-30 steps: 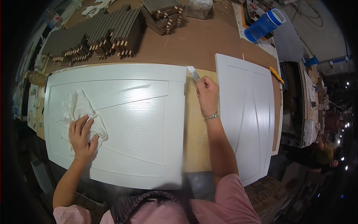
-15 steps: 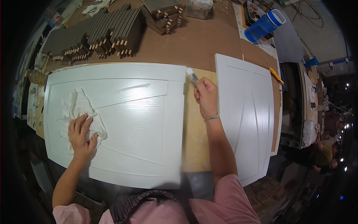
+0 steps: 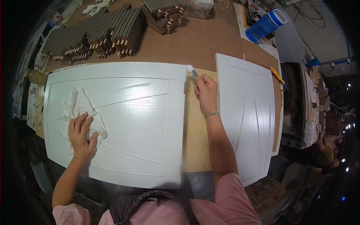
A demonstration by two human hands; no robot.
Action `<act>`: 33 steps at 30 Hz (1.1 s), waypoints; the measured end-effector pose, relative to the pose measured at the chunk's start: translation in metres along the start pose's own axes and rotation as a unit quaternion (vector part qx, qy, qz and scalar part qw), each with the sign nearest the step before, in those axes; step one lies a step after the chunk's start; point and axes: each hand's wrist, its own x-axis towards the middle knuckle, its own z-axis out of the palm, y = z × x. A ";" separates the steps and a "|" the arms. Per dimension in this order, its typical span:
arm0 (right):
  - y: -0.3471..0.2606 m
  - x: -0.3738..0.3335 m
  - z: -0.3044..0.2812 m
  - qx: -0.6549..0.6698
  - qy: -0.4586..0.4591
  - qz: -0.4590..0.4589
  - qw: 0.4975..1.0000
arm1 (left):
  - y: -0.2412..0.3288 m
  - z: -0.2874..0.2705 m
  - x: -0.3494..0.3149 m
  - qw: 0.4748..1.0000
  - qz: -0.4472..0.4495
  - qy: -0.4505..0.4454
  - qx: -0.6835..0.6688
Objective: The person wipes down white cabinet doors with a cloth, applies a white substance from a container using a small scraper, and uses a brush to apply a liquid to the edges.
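Note:
A large white panelled cabinet door [image 3: 137, 123] lies flat in front of me. My left hand [image 3: 81, 134] rests on its left part, its fingers curled over a crumpled white cloth [image 3: 80, 105]. At the door's far right corner my right hand [image 3: 206, 92] grips what looks like a small putty knife [image 3: 192, 72] with white stuff on its tip. That tip is at the corner's edge; whether it touches cannot be made out. The handle is hidden in my fist. Right of this hand lies a second white door [image 3: 245, 116].
Brown boards with wooden dowels [image 3: 108, 33] stand in a row at the far left, beside a smaller stack [image 3: 165, 17]. A clear plastic container [image 3: 200, 8] stands behind. A blue bottle [image 3: 265, 26] and a yellow cutter knife [image 3: 277, 75] lie right. Other people [image 3: 328, 152] appear at far right.
Both hands stay almost where they were. My right hand and the putty knife have shifted very slightly; the left hand still lies on the cloth.

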 end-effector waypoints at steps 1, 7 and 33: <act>0.001 0.001 -0.001 -0.004 -0.002 -0.001 1.000 | 0.000 0.000 0.000 1.000 0.000 0.000 0.000; 0.000 -0.006 -0.004 -0.011 -0.031 0.013 0.999 | 0.000 -0.001 0.001 1.000 0.001 0.000 0.004; 0.002 -0.022 -0.019 -0.014 -0.058 0.012 0.998 | 0.000 0.001 0.002 1.000 0.007 0.016 0.003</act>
